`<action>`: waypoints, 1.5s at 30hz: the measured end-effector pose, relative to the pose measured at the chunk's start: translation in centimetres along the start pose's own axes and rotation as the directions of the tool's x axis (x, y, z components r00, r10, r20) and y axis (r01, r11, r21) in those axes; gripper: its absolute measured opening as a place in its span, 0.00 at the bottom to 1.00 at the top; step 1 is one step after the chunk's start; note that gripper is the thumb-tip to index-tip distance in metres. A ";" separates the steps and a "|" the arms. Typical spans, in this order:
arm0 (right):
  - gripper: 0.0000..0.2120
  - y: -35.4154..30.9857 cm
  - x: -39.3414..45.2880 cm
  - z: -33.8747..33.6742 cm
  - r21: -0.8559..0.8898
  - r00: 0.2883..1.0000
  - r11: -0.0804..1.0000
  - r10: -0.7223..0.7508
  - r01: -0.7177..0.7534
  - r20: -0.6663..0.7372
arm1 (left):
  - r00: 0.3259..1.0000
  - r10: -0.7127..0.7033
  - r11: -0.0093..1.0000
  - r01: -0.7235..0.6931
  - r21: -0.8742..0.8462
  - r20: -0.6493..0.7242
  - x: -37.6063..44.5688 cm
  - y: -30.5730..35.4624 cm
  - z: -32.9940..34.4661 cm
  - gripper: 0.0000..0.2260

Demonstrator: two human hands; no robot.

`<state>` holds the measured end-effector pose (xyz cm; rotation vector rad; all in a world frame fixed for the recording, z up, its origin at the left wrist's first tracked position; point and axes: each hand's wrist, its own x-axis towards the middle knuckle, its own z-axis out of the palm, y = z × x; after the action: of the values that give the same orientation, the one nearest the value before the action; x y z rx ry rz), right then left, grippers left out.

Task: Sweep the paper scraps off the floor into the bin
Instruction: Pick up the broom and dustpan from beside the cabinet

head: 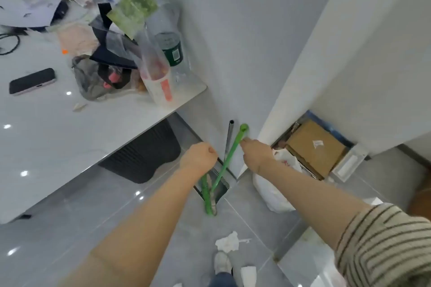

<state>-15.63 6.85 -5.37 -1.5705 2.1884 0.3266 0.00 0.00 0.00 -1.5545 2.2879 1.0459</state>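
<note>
A green broom (229,155) and a dark dustpan (220,187) with a grey pole (229,134) lean in the wall corner ahead. My right hand (257,152) reaches the broom's handle just below its top, fingertips closed on it. My left hand (198,157) is a closed fist left of the grey pole, apart from it and holding nothing. White paper scraps (228,241) lie on the grey tile floor near my shoe (222,262), with another scrap (248,272) beside it. A bin with a blue liner (326,127) holds a cardboard box behind the wall corner on the right.
A white plastic bag (272,193) sits on the floor under my right arm. At left, a white counter (70,137) carries a phone (32,81), bags and a cup. A black mat (149,156) lies under its edge.
</note>
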 end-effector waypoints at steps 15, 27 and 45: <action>0.19 -1.2 9.8 2.7 -0.894 0.962 0.381 -0.224 0.235 0.157 | 0.996 -0.058 0.998 0.056 0.032 0.067 7.9 -4.3 3.6 0.13; 0.17 -2.6 3.2 5.4 -0.436 0.883 0.892 0.107 0.117 0.456 | 0.997 0.053 0.994 -0.058 0.092 0.053 8.5 -0.3 4.0 0.12; 0.09 0.1 -0.7 8.5 -0.383 0.870 0.920 0.121 0.083 0.479 | 0.980 0.191 0.957 -0.175 0.230 -0.051 16.4 4.8 7.2 0.13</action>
<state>-13.83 11.08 -12.56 -1.4406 1.7989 1.1092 -12.93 -6.61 -11.52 -1.3336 2.5376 0.7453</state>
